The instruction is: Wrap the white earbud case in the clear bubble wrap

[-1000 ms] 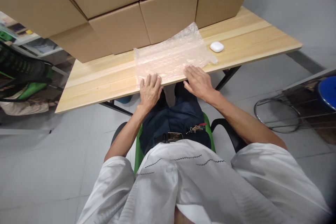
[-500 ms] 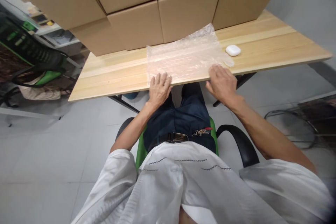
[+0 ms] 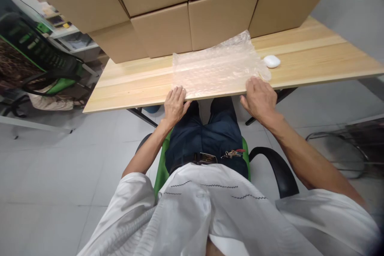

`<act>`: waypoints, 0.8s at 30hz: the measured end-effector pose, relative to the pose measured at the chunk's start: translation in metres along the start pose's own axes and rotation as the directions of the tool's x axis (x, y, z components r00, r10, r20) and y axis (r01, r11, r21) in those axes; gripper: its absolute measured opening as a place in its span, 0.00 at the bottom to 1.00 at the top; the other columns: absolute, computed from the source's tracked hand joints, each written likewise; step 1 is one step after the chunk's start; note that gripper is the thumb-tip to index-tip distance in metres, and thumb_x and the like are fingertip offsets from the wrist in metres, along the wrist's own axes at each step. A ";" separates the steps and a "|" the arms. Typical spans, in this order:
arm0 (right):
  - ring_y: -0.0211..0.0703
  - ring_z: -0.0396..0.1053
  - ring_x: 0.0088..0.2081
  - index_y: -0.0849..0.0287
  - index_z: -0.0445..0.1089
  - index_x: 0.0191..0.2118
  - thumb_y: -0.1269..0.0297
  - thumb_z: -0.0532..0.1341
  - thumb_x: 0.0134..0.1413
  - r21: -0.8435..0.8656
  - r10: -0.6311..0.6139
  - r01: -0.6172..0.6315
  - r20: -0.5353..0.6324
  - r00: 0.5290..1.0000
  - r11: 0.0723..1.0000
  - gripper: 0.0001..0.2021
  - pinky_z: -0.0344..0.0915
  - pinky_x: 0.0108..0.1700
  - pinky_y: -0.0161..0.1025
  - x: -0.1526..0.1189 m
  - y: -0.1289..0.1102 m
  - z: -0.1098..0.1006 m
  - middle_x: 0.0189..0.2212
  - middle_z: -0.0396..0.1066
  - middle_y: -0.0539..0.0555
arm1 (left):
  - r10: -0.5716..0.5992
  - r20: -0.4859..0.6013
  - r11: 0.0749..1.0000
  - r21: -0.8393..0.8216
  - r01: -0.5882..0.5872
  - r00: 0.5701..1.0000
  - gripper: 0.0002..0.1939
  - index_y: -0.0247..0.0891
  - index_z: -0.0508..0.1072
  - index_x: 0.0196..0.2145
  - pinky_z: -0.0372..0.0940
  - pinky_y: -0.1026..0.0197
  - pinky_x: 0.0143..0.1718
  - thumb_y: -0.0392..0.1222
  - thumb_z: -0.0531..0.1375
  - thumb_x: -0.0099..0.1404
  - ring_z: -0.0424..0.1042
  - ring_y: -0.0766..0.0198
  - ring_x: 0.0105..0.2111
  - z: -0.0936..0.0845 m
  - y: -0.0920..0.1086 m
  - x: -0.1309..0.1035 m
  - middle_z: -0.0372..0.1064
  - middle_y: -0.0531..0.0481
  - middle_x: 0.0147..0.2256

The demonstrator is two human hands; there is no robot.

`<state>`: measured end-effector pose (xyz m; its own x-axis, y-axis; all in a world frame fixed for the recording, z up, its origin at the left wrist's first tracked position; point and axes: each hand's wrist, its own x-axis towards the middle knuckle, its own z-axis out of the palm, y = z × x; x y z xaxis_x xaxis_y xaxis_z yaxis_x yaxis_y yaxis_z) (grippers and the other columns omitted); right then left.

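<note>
A clear sheet of bubble wrap [image 3: 219, 70] lies flat on the light wooden table [image 3: 135, 84], reaching the near edge. My left hand [image 3: 174, 104] rests palm down at the table's edge by the sheet's near left corner, fingers spread. My right hand [image 3: 259, 96] lies palm down at the near right corner, fingertips on the sheet. Neither hand grips anything. A small white earbud case [image 3: 271, 61] sits on the table just right of the sheet.
Several large cardboard boxes [image 3: 162, 28] are stacked along the back of the table. I sit on a green chair with a black armrest [image 3: 276, 164]. A green and black chair [image 3: 45, 64] stands at the left, a wire-frame stool [image 3: 339, 148] at the right.
My right hand has slid rightward along the sheet's near edge to its right corner. My left hand has drawn back slightly toward the table edge. The view has shifted left.
</note>
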<state>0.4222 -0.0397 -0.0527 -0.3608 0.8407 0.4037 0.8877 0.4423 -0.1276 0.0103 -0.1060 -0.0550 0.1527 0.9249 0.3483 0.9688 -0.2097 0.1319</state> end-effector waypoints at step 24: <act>0.69 0.50 0.97 0.67 0.61 0.95 0.38 0.53 0.93 0.376 -0.342 0.216 0.311 0.887 0.901 0.44 0.50 0.98 0.67 0.105 -0.144 0.034 0.96 0.53 0.71 | 0.018 -0.076 1.000 -0.009 -0.019 0.997 0.31 0.38 0.78 0.83 0.57 0.19 0.96 0.51 0.61 0.92 0.70 0.33 0.90 0.017 -0.009 -0.002 0.75 0.28 0.85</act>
<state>0.2466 -0.0040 -0.0229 -0.7127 0.6912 0.1196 0.6144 0.6974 -0.3690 0.0050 -0.1009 -0.0731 0.1551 0.8941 0.4202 0.9639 -0.2301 0.1338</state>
